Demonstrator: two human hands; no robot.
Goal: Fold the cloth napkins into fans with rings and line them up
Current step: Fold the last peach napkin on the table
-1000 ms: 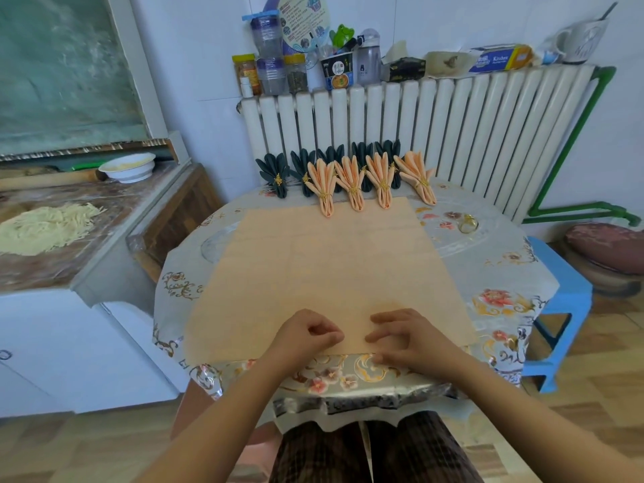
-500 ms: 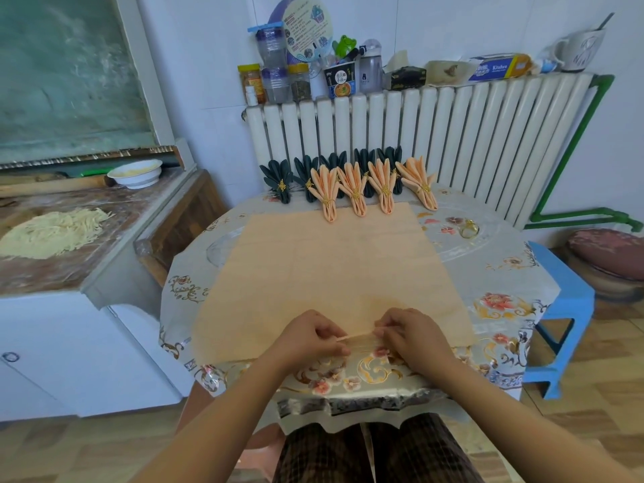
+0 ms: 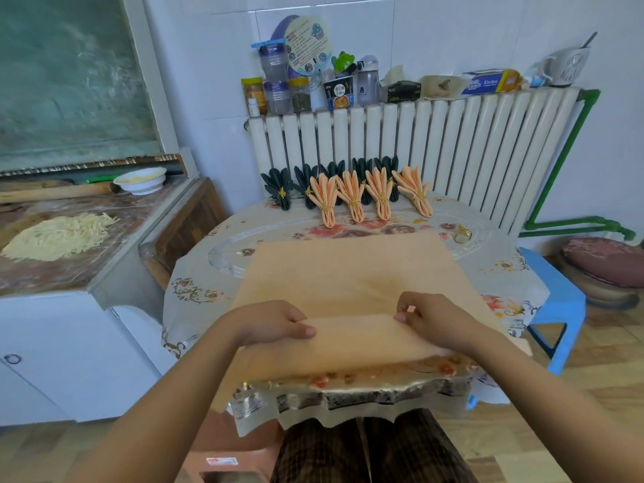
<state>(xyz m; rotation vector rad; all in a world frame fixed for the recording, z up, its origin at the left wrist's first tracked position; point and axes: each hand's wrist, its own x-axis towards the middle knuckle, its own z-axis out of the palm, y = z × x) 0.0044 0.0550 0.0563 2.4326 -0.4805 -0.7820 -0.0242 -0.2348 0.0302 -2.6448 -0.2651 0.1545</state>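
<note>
Napkin: our peach cloth napkin (image 3: 348, 273) lies flat on the counter (image 3: 195, 284) | Hands: our left hand (image 3: 268, 322) and right hand (image 3: 435, 318) pinch its near edge, lifted | Feel: soft, light, floppy, so we hold both ends.
</note>
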